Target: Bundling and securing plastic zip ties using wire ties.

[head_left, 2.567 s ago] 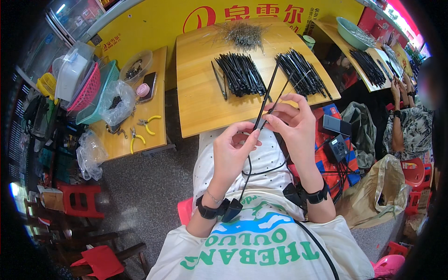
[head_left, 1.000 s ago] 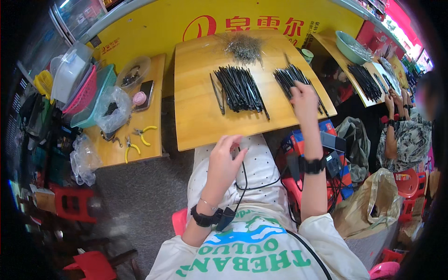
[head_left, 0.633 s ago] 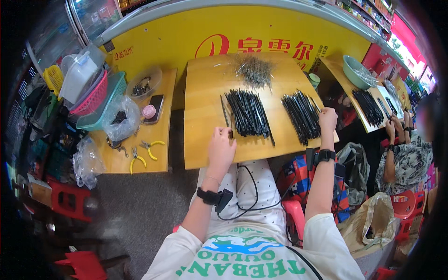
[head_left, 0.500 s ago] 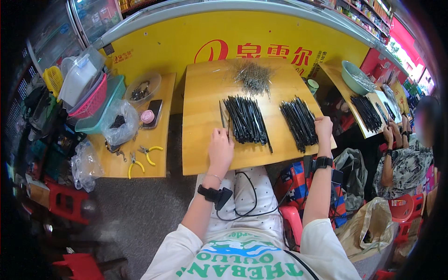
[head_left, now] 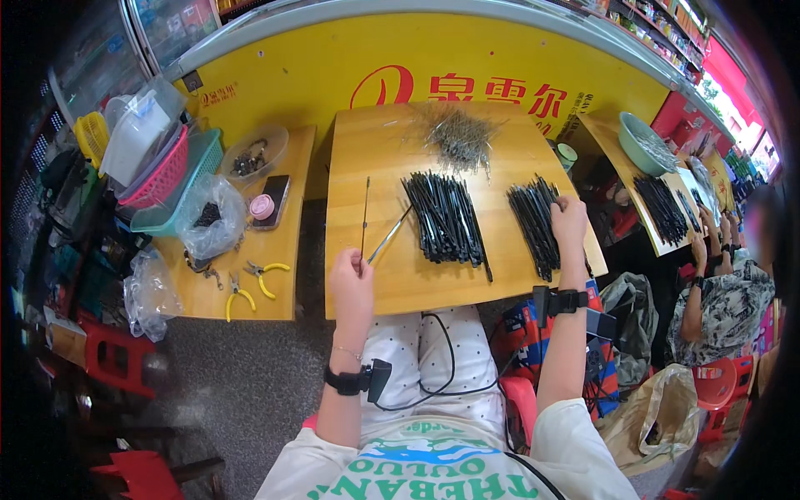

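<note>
Near the table's front left, my left hand (head_left: 352,287) is closed around the lower ends of two thin rods. One dark thin rod (head_left: 365,218) points nearly straight away from me; a shiny black-and-silver rod (head_left: 389,237) slants right toward the large bundle. That large bundle of black rods (head_left: 446,218) lies mid-table, apart from my hand. My right hand (head_left: 569,221) rests with curled fingers at the right edge of a smaller bundle of black rods (head_left: 533,229). Its fingertips are partly hidden, so what they pinch is unclear. Behind the bundles lies a loose heap of thin metal wires (head_left: 460,140).
A side table at left holds yellow-handled pliers (head_left: 240,302), a phone (head_left: 272,200), plastic bags (head_left: 212,221) and baskets (head_left: 158,175). At right, another person (head_left: 721,287) works by a table with black rods (head_left: 661,208) and a green basin (head_left: 646,143). Cables cross my lap.
My left hand has moved left and nearer, away from the large bundle, carrying the two rods. My right hand has shifted slightly left and up, against the smaller bundle.
</note>
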### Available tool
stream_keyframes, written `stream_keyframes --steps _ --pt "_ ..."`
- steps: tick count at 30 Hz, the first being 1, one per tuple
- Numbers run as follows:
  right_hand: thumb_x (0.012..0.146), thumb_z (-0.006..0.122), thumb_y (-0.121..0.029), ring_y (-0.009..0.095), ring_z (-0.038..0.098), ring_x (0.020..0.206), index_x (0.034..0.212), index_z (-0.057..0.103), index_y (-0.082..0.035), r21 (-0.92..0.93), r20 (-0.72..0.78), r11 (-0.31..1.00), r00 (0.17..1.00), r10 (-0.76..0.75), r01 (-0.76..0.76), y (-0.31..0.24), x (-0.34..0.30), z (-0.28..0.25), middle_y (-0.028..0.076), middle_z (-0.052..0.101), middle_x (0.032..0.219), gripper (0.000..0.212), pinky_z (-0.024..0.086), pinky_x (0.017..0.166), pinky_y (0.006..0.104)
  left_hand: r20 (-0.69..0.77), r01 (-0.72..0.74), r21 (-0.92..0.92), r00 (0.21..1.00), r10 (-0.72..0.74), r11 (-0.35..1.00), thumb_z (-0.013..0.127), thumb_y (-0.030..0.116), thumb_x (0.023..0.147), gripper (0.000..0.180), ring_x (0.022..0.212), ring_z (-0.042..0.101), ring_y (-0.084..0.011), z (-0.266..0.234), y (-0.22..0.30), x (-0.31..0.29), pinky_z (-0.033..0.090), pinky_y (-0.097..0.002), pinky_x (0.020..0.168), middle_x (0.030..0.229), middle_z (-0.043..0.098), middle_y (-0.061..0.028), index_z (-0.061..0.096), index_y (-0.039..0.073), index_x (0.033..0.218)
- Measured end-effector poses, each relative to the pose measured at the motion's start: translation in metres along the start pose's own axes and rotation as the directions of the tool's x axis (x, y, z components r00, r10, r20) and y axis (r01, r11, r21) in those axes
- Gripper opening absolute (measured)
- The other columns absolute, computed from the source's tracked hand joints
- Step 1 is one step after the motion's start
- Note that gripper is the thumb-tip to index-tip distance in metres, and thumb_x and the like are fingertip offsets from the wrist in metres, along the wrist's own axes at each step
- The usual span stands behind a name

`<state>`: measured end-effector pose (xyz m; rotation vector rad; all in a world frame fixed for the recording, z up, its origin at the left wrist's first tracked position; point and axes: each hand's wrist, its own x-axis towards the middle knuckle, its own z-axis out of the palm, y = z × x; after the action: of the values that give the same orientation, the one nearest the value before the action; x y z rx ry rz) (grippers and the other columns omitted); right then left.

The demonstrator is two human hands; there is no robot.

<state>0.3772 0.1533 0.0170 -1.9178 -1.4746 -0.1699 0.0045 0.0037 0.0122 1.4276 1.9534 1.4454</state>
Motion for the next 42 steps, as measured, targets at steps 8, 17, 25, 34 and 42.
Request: stream_keyframes --steps 8,17,25,34,42 --pt "0.079 0.062 -0.018 0.037 0.062 0.095 0.098 0.066 0.000 0.022 0.338 0.973 0.914 -0.225 0.231 -0.086 0.020 0.057 0.022 0.064 0.100 0.025 0.050 0.083 0.0453 0.014 -0.066 -0.021 0.998 0.066 0.998 0.064 0.002 0.083 0.014 0.071 0.060 -0.0140 -0.001 -0.019 -0.016 0.048 -0.0255 0.063 0.085 0.063 -0.0095 0.062 -0.003 0.096" --pt "0.083 0.054 -0.011 0.039 0.065 0.085 0.086 0.065 0.001 -0.126 0.264 0.947 0.930 -0.256 0.297 -0.079 0.074 0.116 0.023 0.066 0.085 0.017 0.053 0.074 0.0445 -0.011 -0.009 -0.031 1.000 0.008 0.999 0.064 0.003 0.084 0.016 0.069 0.059 -0.0163 0.000 -0.017 -0.012 0.047 -0.0265 0.061 0.082 0.059 -0.0089 0.063 -0.002 0.099" --pt "0.079 0.057 -0.005 0.040 0.065 0.085 0.086 0.065 0.000 -0.175 0.337 0.963 0.932 -0.135 0.203 -0.080 0.086 0.101 0.024 0.066 0.089 0.012 0.053 0.074 0.0449 0.013 0.003 -0.014 1.000 -0.003 1.000 0.058 0.004 0.087 0.014 0.071 0.058 -0.0215 0.000 -0.020 -0.012 0.047 -0.0303 0.065 0.081 0.054 -0.0109 0.062 -0.002 0.099" --pt "0.076 0.059 -0.003 0.040 0.064 0.087 0.086 0.065 0.002 -0.227 0.314 0.953 0.941 -0.124 0.201 -0.099 0.076 0.049 0.025 0.065 0.090 0.013 0.053 0.075 0.0442 -0.060 0.033 -0.162 0.997 -0.043 0.986 0.057 0.003 0.089 0.013 0.077 0.060 -0.0167 -0.006 -0.026 -0.013 0.049 -0.0273 0.069 0.086 0.058 -0.0091 0.061 -0.005 0.098" --pt "0.076 0.069 -0.008 0.020 0.068 0.074 0.091 0.064 0.006 0.465 0.567 0.878 0.799 -0.200 -0.110 -0.124 0.036 -0.034 0.015 0.067 0.081 0.021 0.053 0.064 0.0281 -0.020 0.164 -0.441 0.981 -0.193 0.882 0.062 0.004 0.087 0.013 0.077 0.059 -0.0110 -0.031 -0.021 -0.029 0.049 -0.0244 0.067 0.088 0.063 -0.0060 0.061 -0.004 0.098"
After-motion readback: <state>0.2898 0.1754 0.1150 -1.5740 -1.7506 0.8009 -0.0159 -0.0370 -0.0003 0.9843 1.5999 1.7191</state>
